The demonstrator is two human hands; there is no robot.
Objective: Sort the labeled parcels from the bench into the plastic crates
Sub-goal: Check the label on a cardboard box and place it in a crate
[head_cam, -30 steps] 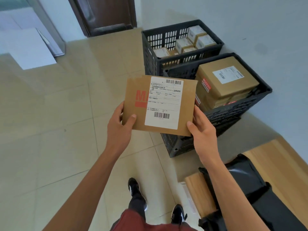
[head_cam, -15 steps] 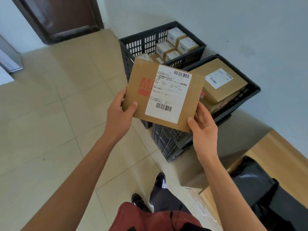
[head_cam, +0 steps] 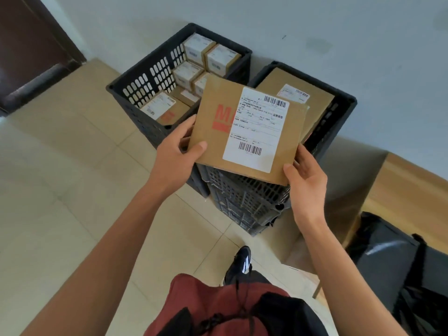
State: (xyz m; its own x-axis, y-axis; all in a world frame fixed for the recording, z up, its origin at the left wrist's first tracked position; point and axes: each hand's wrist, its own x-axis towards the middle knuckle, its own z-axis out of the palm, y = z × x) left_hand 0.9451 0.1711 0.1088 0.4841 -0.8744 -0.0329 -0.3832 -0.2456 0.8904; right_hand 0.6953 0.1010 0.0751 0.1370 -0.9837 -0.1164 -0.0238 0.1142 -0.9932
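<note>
left crate point(head_cam: 155, 98) stood on floor point(head_cam: 60, 190) by wall, small boxes point(head_cam: 211, 57) inside | right crate point(head_cam: 339, 105) just beside it, large parcel point(head_cam: 312, 98) inside | flat parcel point(head_cam: 244, 132) held above crates, left hand point(head_cam: 173, 151) at its left edge, right hand point(head_cam: 305, 183) at right corner | desk point(head_cam: 409, 187) right of crates
</note>
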